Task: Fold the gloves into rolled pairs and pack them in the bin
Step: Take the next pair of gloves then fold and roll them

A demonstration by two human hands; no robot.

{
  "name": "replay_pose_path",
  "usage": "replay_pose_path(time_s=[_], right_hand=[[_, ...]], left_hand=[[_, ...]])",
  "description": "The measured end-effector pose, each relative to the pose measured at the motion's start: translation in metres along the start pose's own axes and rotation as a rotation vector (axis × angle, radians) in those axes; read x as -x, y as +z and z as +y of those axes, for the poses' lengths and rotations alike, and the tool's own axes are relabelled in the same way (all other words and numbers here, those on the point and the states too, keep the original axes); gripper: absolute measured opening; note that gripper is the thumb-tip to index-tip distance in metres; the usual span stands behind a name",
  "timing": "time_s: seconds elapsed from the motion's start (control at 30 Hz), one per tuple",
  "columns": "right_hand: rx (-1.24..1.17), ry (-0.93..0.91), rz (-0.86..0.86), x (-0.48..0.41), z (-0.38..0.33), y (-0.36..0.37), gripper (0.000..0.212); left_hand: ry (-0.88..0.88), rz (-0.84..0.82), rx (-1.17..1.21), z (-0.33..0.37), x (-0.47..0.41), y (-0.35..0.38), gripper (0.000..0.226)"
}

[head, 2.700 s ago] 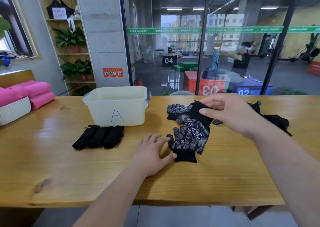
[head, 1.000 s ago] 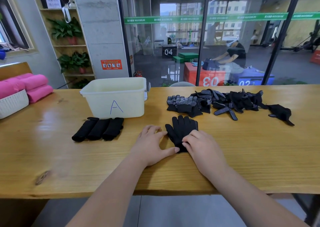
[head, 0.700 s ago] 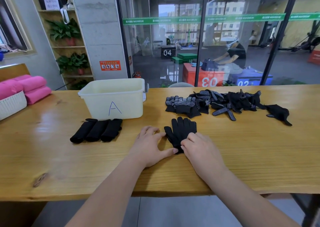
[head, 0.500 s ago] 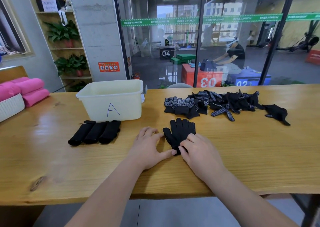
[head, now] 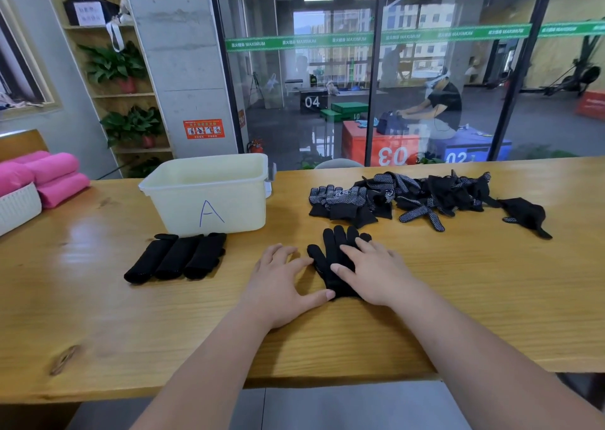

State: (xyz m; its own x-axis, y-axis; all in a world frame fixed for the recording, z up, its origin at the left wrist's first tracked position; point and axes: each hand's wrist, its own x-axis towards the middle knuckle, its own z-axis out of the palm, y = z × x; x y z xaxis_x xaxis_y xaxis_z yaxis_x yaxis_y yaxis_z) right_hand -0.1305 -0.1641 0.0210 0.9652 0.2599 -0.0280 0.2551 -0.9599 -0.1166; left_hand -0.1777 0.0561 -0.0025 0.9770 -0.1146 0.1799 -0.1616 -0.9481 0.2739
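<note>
- My left grip (head: 281,279) lies flat on the desk (head: 98,315), palm down and fingers spread and straight. It holds nothing.
- The thumb tip of that grip touches the near, cuff end of a black glove (head: 332,248).
- My right grip (head: 373,272) rests palm down on top of the same glove. Its fingers are straight and a little apart, and they press the fabric flat without pinching it.
- The glove lies flat on the desk near the front edge, between my two grips, with its fingers pointing away from me. I cannot tell whether it is one glove or two stacked.
- Three black rolled glove pairs (head: 176,261) lie side by side to my left, touching one another, just in front of the bin (head: 209,197).
- The bin is pale yellow plastic with a blue "A" drawn on its front wall. It stands on the desk behind the rolls, and I cannot make out what is inside.
- A loose pile of black gloves (head: 409,197), some with white grip dots, sits beyond the flat glove, toward the far edge.
- One single black glove (head: 527,215) lies apart, to the right of that pile.
- At the far left of the desk, rolled pink towels (head: 52,174) rest beside and in a white basket (head: 16,207).
</note>
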Motion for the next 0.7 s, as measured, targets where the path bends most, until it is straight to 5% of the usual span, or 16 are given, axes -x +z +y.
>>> replay_pose_path(time_s=[0.1,0.27,0.7], right_hand=[[0.04,0.04,0.03,0.0,-0.004,0.002,0.075],[0.0,-0.146,0.025,0.001,-0.016,0.008,0.069],[-0.03,-0.04,-0.05,-0.019,-0.007,0.002,0.071]], left_hand=[[-0.004,-0.004,0.0,0.001,0.0,-0.001,0.099],[-0.003,-0.014,0.014,0.002,0.001,-0.002,0.099],[0.066,-0.008,-0.007,0.004,0.002,-0.003,0.092]])
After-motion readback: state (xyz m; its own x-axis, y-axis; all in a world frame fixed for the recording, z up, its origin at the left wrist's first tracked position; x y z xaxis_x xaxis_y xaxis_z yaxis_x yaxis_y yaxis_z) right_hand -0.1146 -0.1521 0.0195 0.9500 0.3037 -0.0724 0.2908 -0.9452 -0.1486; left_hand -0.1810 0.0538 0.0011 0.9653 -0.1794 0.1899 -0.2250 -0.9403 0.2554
